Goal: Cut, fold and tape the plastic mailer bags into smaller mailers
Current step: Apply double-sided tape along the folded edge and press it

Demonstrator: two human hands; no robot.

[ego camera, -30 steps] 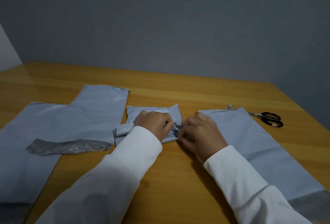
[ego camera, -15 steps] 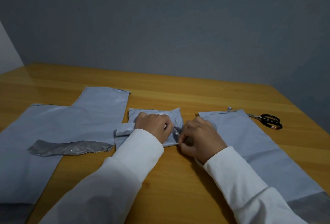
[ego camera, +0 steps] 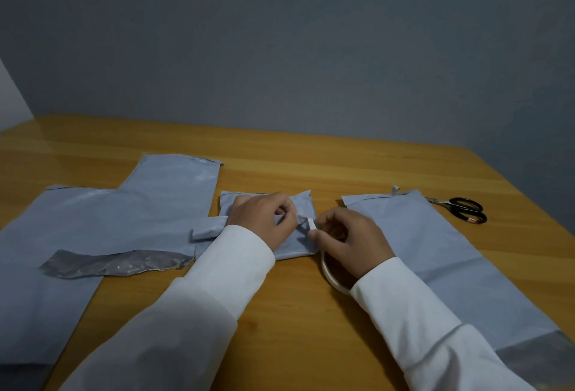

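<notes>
Head view, nearest first: my right hand (ego camera: pixel 348 235) sits just right of the small folded mailer (ego camera: pixel 292 246), thumb and fingers pinching a white tab of tape (ego camera: pixel 311 223) — a roll of tape (ego camera: pixel 331 275) hangs ringed under that wrist, I judge so the strip can be drawn straight off it. My left hand (ego camera: pixel 264 219) rests on top of the small folded mailer, fingers curled and pinching at the clear tape end beside that tab, which also pins the folds flat so they cannot spring open while I seal the right edge.

Left of the small folded mailer lies a larger cut bag (ego camera: pixel 93 225) with a dark adhesive strip (ego camera: pixel 115 263) on it; right of it, another long bag (ego camera: pixel 441 253) waits. Further right and farther back — the scissors (ego camera: pixel 463 208), parked clear since cutting on this piece looks done.
</notes>
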